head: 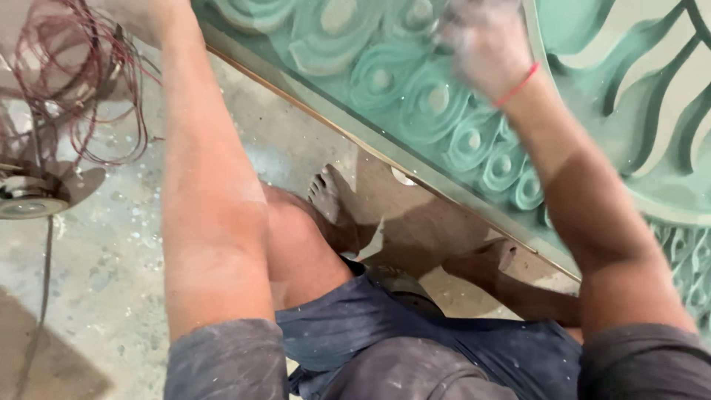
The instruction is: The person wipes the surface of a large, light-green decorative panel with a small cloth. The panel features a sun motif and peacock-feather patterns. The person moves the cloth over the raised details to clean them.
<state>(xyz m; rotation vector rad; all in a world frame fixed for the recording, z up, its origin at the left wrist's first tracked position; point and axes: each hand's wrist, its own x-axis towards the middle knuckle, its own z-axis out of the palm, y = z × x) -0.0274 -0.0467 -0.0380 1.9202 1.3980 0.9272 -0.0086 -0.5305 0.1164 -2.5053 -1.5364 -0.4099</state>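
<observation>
Right hand is a dusty blur, can't tell its grip, rubbing the green carved relief panel leaning up front; left hand is out of frame, so I'd go light and follow the swirls.

The right hand is lying blurred over the carved green panel, whose raised swirls are filling that whole surface up to its near edge. Below that edge, the floor is lying bare between the knee and a tangle of red wire at the far left corner. A round disc is sitting just below the wire, narrowing the passage there.
</observation>
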